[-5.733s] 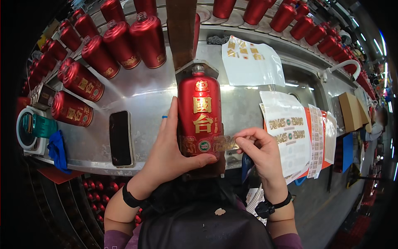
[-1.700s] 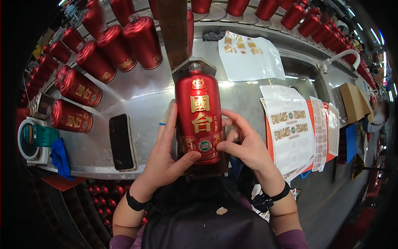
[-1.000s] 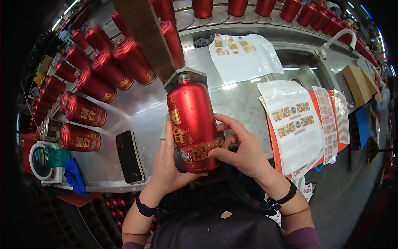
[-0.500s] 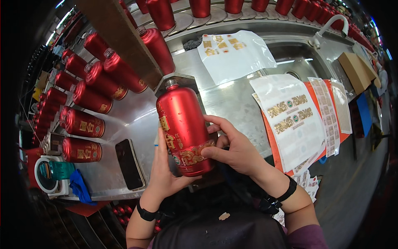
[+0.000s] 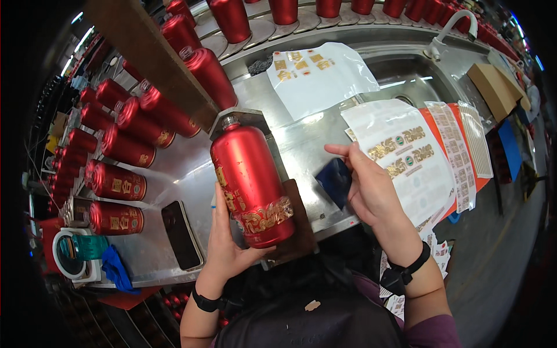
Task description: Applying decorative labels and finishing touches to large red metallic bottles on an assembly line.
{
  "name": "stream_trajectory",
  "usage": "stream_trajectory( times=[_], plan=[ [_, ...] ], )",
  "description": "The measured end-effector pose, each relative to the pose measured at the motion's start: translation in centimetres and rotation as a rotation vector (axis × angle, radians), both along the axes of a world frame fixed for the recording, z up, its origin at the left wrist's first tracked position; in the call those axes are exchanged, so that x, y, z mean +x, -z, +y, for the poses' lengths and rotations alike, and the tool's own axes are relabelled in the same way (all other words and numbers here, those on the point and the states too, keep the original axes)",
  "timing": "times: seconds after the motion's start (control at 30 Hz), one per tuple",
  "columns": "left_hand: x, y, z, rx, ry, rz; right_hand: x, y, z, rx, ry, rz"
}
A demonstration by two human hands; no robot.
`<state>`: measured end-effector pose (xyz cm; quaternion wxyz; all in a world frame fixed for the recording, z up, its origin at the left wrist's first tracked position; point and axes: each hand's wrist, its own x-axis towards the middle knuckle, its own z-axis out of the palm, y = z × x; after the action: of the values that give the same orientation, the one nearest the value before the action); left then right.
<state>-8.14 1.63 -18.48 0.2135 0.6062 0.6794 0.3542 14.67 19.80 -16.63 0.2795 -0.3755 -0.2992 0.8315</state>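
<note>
A glossy red bottle (image 5: 252,168) with gold lettering and a gold patterned band near its base lies tilted, neck away from me, on a metal-and-brown stand (image 5: 300,223). My left hand (image 5: 225,249) cups its lower left side, the thumb under the base and the fingers along the side. My right hand (image 5: 374,191) is off the bottle, index finger stretched out to the left. Close against its lower fingers is a dark blue folded piece (image 5: 333,181), perhaps cloth. A grip on it is not visible.
Sticker sheets (image 5: 406,156) lie on orange backing at right; another clear sheet (image 5: 319,87) lies before the sink (image 5: 400,75). A phone (image 5: 181,235), a blue cloth (image 5: 118,269) and several red bottles (image 5: 119,181) stand or lie at left. A brown post (image 5: 156,52) rises beyond.
My right hand has let go of the bottle and moved right, and the dark blue piece has come into sight. The left hand stays on the bottle; the view has shifted slightly.
</note>
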Motion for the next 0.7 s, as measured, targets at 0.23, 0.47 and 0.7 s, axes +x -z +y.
stream_trajectory(
  times=[0.23, 0.47, 0.7],
  plan=[
    [0.1, -0.7, 0.1, -0.048, -0.031, -0.033, -4.0, -3.7, -4.0, 0.511, -0.29, -0.187],
    [0.0, -0.4, 0.0, -0.005, 0.002, -0.007, -1.5, -2.3, -3.0, 0.48, -0.224, -0.474],
    [-0.2, -0.6, 0.5, -0.045, 0.034, -0.082, -0.8, -0.5, -0.9, 0.713, -0.247, -0.575]
  ],
)
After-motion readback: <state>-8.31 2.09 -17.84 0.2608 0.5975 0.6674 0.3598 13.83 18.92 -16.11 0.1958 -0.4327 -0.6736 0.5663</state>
